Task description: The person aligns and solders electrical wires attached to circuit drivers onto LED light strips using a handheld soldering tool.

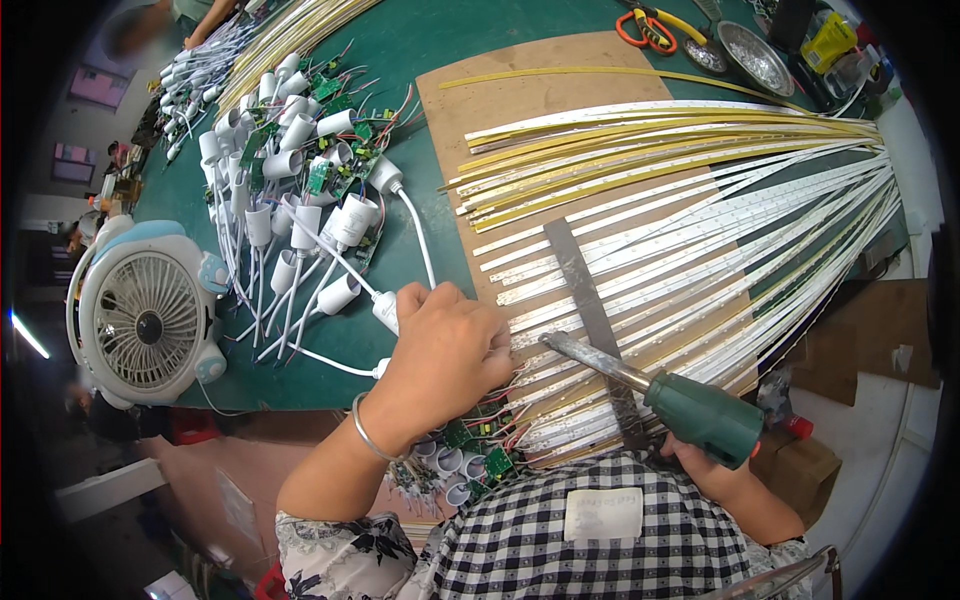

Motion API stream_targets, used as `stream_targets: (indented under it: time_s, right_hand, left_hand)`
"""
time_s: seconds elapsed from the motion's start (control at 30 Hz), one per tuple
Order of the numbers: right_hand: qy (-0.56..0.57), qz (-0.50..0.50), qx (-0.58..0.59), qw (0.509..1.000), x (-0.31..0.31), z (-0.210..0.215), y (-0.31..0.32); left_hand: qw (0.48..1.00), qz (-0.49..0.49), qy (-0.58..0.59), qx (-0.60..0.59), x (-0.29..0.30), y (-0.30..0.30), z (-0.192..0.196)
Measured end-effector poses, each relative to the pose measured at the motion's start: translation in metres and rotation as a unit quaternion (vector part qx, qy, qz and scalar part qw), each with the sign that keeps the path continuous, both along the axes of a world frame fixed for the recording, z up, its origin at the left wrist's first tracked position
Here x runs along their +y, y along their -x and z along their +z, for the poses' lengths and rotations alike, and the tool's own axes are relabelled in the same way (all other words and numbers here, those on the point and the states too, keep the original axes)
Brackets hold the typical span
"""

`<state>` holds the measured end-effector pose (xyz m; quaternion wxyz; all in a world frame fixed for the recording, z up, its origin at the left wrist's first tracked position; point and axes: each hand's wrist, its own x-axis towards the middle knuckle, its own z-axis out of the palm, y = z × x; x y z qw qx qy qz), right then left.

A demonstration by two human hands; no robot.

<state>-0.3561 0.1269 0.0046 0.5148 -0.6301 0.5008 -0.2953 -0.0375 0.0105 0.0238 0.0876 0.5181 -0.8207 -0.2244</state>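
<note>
Silver bangle at its wrist, the left hand arched, fingers curled, hold hidden; the right hand gripped a green-handled soldering iron, long axis slanting, tip up-left.

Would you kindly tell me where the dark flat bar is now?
In the head view, the dark flat bar lies across the white LED strips, right of centre, where the green soldering iron crosses over it.

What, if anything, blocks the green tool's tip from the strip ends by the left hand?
Nothing visible does: the dark flat bar lies across the white strips, but the green tool, in the right hand, reaches over it, tip past the bar. The left hand hides some ends.
</note>
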Motion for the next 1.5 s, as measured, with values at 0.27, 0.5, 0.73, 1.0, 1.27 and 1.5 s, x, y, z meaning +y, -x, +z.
stream_targets:
  time_s: [0.27, 0.5, 0.73, 1.0, 1.27, 1.5]
  right_hand:
    - [0.041, 0.027, 0.044, 0.998, -0.01, 0.01, -0.006]
    - [0.031, 0.019, 0.039, 0.999, -0.007, 0.008, -0.005]
    - [0.038, 0.012, 0.045, 0.998, -0.008, 0.009, -0.004]
    - [0.015, -0.033, 0.023, 0.999, -0.006, 0.008, -0.006]
    - [0.051, 0.018, 0.048, 0.997, -0.009, 0.007, -0.002]
    - [0.061, 0.025, 0.055, 0.996, -0.012, 0.01, -0.005]
  left_hand:
    - [1.0, 0.003, -0.004, -0.003, 0.0, 0.001, 0.003]
    - [1.0, -0.002, -0.006, -0.018, 0.0, 0.001, 0.004]
    - [1.0, -0.01, -0.013, -0.022, 0.0, 0.0, 0.009]
    - [0.997, -0.052, 0.051, 0.033, 0.002, -0.004, 0.003]
    - [0.994, -0.053, 0.088, 0.035, 0.004, -0.008, -0.003]
    - [0.994, -0.026, 0.102, 0.044, 0.008, -0.006, -0.005]
